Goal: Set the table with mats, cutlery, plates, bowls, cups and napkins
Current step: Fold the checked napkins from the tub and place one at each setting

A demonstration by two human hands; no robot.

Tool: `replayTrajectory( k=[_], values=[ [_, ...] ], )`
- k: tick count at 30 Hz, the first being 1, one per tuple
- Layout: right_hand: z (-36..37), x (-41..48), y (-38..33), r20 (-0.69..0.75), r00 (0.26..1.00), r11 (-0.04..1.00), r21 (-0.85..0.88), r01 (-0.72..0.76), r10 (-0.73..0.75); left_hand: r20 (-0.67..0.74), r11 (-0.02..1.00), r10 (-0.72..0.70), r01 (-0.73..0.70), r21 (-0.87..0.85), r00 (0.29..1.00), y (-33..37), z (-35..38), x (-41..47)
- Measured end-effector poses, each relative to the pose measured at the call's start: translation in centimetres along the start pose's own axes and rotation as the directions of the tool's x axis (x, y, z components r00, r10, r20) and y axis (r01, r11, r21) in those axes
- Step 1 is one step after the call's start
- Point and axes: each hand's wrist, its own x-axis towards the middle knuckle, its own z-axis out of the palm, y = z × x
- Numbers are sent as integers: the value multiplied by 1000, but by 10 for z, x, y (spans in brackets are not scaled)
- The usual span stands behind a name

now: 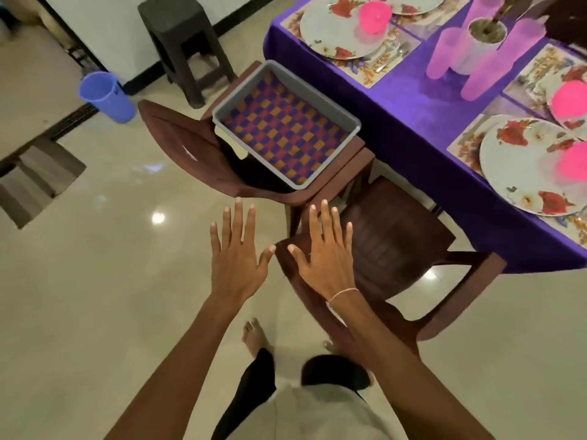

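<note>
Both hands are hanging free w/ nothing in them: the left hand (236, 258) is hovering over the floor (95, 265), fingers straight and spread apart. The right hand (324, 258) is spreading the same way over the top of the nearer chair (397, 236); can't tell if it's touching the backrest. The table (413, 100) is already carrying mats (368, 71), plates (336, 30), pink bowls (374, 15), cutlery (392, 52) and purple cups (444, 54). No napkin is showing at any place, so that's prob. what's missing. A checked cloth (286, 128) is lying flat in the grey tray (313, 90), which is sitting on the far chair (178, 144) just beside the table corner. Napkins or just a liner, can't tell. Main risk imo: the tray seems to be perching on that chair rather than sitting square. Tugging the cloth out one-handed could be dragging or tipping it off unless the other hand is steadying the rim. Also the cups are bunching mid-table round a pot (486, 36), not at the places. Tall light cups are going over easily if a forearm is reaching across. Lastly, the nearer chair is standing between person and table, w/ bare feet on a glossy floor, so leaning in is risking a stubbed toe or a slip.
</note>
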Motion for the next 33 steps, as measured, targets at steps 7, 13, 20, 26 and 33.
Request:
replayTrajectory(
  k=[7, 13, 20, 26, 33],
  values=[
    [10, 55, -108, -38, 989, 984, 112, -141, 146, -33, 988, 38, -42, -147, 999, -114, -67, 65],
    [24, 148, -156, -130, 957, 949, 216, -228, 260, -26, 941, -30, 19, -337, 999, -174, -87, 164],
    [57, 288, -177, -89, 912, 896, 247, -368, 399, 155, 946, 52, 1, -324, 987, -220, -67, 315],
    [81, 400, -193, 58, 876, 808, 362, -465, 479, 331, 975, 95, -20, -222, 939, -253, -50, 423],
    [129, 500, -204, 268, 703, 504, 537, -677, 658, 532, 985, 173, -139, -105, 829, -274, -15, 510]
  ],
)
